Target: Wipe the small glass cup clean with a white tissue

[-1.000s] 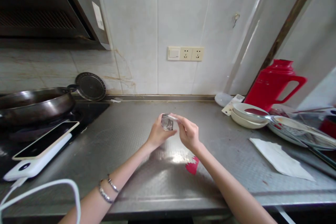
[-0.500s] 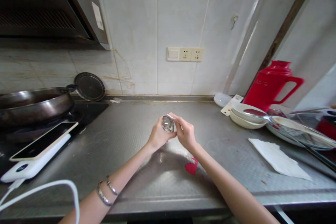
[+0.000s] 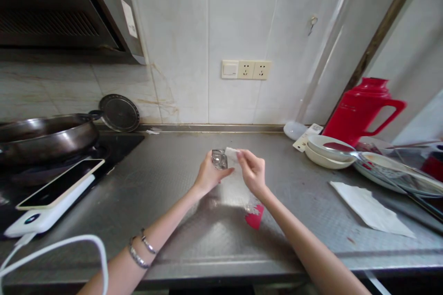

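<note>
Above the middle of the steel bench [image 3: 166,179], the left hand [image 3: 208,176] is curled around a small clear glass [image 3: 219,159], holding it upright just off the surface. The right hand [image 3: 254,173] pinches a white bit of tissue [image 3: 230,152] between thumb and fingertips, right beside the glass's rim and touching or nearly touching it. A red scrap [image 3: 255,216] lies on the bench under the right wrist. To the left sit a phone [image 3: 60,184] on a power bank and a dark pan [image 3: 44,134]; to the right, stacked bowls [image 3: 327,152], a white napkin [image 3: 370,209] and a red jug [image 3: 362,108].
</note>
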The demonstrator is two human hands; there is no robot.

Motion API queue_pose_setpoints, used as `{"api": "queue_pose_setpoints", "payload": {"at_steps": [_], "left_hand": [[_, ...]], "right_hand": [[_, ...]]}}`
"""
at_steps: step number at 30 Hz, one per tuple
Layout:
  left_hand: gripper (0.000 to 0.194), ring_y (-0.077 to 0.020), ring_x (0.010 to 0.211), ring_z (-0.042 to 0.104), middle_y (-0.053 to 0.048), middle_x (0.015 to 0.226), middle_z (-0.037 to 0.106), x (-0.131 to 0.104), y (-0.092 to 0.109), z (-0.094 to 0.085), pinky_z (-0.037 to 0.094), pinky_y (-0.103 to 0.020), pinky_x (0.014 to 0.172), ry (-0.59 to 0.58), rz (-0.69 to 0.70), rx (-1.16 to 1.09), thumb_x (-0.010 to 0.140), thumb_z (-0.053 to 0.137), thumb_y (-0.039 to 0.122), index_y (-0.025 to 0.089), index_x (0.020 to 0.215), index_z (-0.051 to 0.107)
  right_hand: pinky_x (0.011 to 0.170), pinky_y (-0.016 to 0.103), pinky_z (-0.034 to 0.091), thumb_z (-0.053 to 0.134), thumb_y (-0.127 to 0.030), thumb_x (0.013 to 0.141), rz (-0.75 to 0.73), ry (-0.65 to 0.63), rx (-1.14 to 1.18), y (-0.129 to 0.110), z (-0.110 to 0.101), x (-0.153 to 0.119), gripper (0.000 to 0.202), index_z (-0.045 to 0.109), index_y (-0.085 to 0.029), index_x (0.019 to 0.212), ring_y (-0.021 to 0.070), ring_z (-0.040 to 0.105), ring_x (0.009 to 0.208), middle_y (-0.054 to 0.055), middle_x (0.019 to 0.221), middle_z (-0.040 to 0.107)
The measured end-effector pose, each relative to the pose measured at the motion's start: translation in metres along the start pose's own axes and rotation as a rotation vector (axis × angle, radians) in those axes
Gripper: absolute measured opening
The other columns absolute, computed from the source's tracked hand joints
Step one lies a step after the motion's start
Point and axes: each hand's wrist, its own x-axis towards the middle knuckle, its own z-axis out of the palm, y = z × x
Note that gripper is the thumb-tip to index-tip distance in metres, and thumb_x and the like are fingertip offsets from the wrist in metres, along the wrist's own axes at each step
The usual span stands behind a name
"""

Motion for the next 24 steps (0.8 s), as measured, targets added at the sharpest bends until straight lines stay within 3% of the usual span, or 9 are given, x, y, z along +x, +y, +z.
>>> {"api": "queue_pose_setpoints", "payload": {"at_steps": [2,5,7,10,13,17,24], "left_hand": [[0.062,-0.0143,0.061,0.06,-0.005,0.086,0.065,0.0,-0.001,0.001,0.045,-0.019,0.036,-0.004,-0.011,0.007,0.056,0.082,0.039,0.017,0.104,0.049],[0.066,-0.0148,0.062,0.061,-0.005,0.089,0.065,-0.002,-0.002,0.005,0.045,-0.02,0.039,-0.016,0.007,0.024,0.054,0.083,0.039,0.017,0.107,0.049],[0.065,-0.016,0.067,0.062,-0.006,0.09,0.065,-0.002,-0.004,0.008,0.048,-0.022,0.046,-0.006,0.045,0.04,0.054,0.083,0.035,0.017,0.107,0.05],[0.063,-0.0187,0.079,0.065,-0.006,0.096,0.065,-0.003,-0.007,0.01,0.053,-0.026,0.06,0.003,0.145,0.033,0.055,0.082,0.029,0.017,0.108,0.051],[0.06,-0.0183,0.078,0.064,-0.006,0.095,0.065,-0.003,-0.006,0.008,0.052,-0.024,0.056,-0.02,0.157,0.022,0.058,0.08,0.029,0.017,0.109,0.05],[0.053,-0.0158,0.07,0.062,-0.005,0.095,0.063,-0.002,-0.006,0.004,0.044,-0.017,0.04,-0.067,0.084,0.004,0.06,0.076,0.03,0.017,0.105,0.05],[0.043,-0.0122,0.06,0.057,0.0,0.082,0.06,0.008,-0.024,-0.004,0.044,-0.018,0.04,-0.114,0.099,-0.115,0.062,0.068,0.025,0.018,0.098,0.046]], "right_hand": [[0.048,0.02,0.05,0.046,-0.033,0.093,0.063,0.085,-0.011,0.004,-0.001,0.005,0.028,0.07,-0.018,0.089,0.0129,0.063,0.053,0.001,0.066,0.069],[0.07,0.028,0.058,0.047,-0.029,0.093,0.005,0.094,-0.013,0.011,0.002,0.007,0.025,0.069,-0.02,0.102,0.0184,0.071,0.079,0.005,0.093,0.074],[0.084,0.033,0.057,0.047,-0.024,0.093,-0.079,0.005,-0.012,0.014,0.005,0.005,0.026,0.067,-0.022,0.109,0.0207,0.069,0.097,0.006,0.107,0.071],[0.093,0.034,0.054,0.043,-0.017,0.093,-0.187,-0.175,-0.002,0.015,0.008,0.0,0.031,0.063,-0.023,0.116,0.0198,0.063,0.11,0.006,0.117,0.068],[0.098,0.036,0.051,0.038,-0.012,0.093,-0.258,-0.275,0.011,0.012,0.007,-0.003,0.036,0.059,-0.021,0.12,0.0191,0.058,0.117,0.008,0.123,0.064],[0.103,0.04,0.048,0.036,-0.008,0.092,-0.379,-0.332,0.004,0.007,0.004,-0.003,0.039,0.056,-0.02,0.123,0.0199,0.052,0.124,0.01,0.123,0.063],[0.1,0.039,0.05,0.041,-0.006,0.088,-0.522,-0.354,-0.024,0.001,0.008,-0.008,0.036,0.057,-0.016,0.119,0.0198,0.058,0.117,0.013,0.113,0.068]]}}
